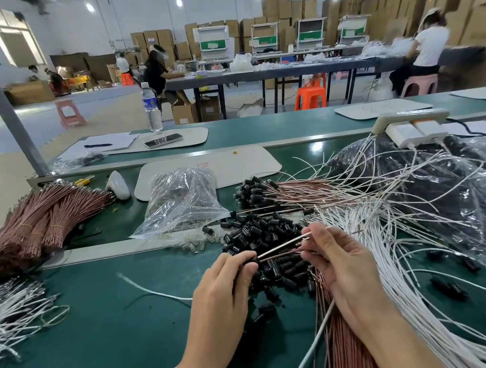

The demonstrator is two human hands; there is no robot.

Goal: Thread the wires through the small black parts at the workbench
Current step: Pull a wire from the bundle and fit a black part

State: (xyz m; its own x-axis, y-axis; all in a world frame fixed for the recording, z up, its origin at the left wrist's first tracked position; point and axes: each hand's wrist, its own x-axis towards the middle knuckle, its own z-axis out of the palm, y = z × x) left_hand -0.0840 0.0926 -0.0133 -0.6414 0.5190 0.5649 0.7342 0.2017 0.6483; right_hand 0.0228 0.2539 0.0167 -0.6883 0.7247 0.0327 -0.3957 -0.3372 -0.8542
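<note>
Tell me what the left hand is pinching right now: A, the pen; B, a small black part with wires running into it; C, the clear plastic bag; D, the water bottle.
B: the left hand pinches a small black part at its fingertips, and the wires, one white and one brown, run from it across to the right hand, which holds them.

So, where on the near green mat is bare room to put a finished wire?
Bare green mat lies left of your left hand, between the white wire bundle and the black parts pile; one white wire crosses it. Right of your right hand, white wires crowd it.
</note>
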